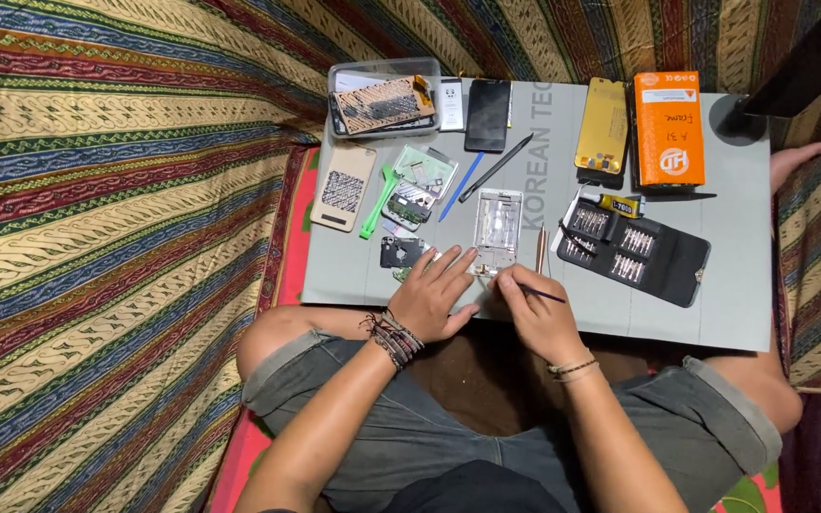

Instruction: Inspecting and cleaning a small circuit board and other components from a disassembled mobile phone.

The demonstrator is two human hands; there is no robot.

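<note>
Bare forearms reach out over rolled grey denim cuffs (277, 366) to a smooth grey work mat (734, 285) spread on a woven striped cloth (97, 190). At the left wrist sits a stack of dark braided bracelets, and the left hand (434, 296) lies flat and unclenched on the mat, fingers spread, their tips resting against the lower left corner of a pale, translucent rectangular phone frame (498, 228). The right hand (536, 309), with a thin cord at its wrist, is pinched around a slim dark tool (542, 294) whose shaft juts out to the right of the knuckles; its fingertips sit just below the frame's bottom edge. Just left of the left fingertips lies a small dark square part (401, 252). Beyond the fingers, farther up the mat, are a green plastic pry tool (377, 204), a blue stick (458, 187), a glossy black phone screen (487, 114), a gold metallic back panel (603, 125) and an orange cardboard box (669, 128). Right of the right hand's fingers an open black fabric bit case (634, 252) shows rows of small metal bits.
</note>
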